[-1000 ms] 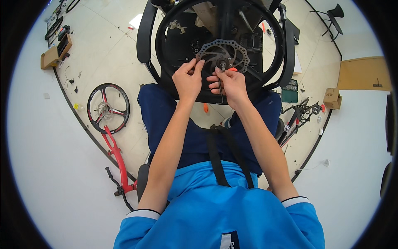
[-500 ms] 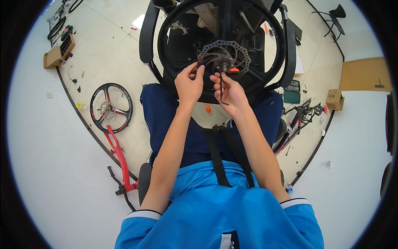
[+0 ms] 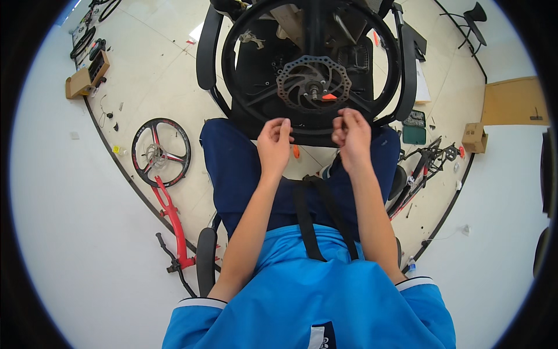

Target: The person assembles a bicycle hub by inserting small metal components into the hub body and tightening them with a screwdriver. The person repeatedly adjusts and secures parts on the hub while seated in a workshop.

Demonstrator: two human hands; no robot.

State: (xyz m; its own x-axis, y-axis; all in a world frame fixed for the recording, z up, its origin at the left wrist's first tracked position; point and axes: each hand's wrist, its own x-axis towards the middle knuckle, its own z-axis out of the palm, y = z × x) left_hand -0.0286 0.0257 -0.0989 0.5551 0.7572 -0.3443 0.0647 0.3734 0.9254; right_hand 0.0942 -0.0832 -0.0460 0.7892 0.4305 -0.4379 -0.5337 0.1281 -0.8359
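A black bicycle wheel (image 3: 231,81) lies flat on a black chair before me, a perforated brake disc (image 3: 314,60) at its hub. The hub's axle (image 3: 314,88) points up. My left hand (image 3: 275,144) is closed in a pinch just below the wheel's near rim; whatever its fingertips hold, if anything, is hidden. To the right, my right hand (image 3: 352,138) has its fingers curled together near the rim, and its contents cannot be made out. Neither hand touches the disc. An orange piece (image 3: 329,96) shows beside the axle.
Chair armrests (image 3: 209,49) flank the wheel. Small parts (image 3: 278,63) lie on the seat. On the left floor are a spoked wheel (image 3: 137,154) and a red frame (image 3: 176,224). At right are a green tool case (image 3: 414,135), a bicycle frame (image 3: 427,166) and a cardboard box (image 3: 475,138).
Both hands have drawn back from the disc toward me, and the right has shifted rightward. The hex key held in my right hand before no longer shows.
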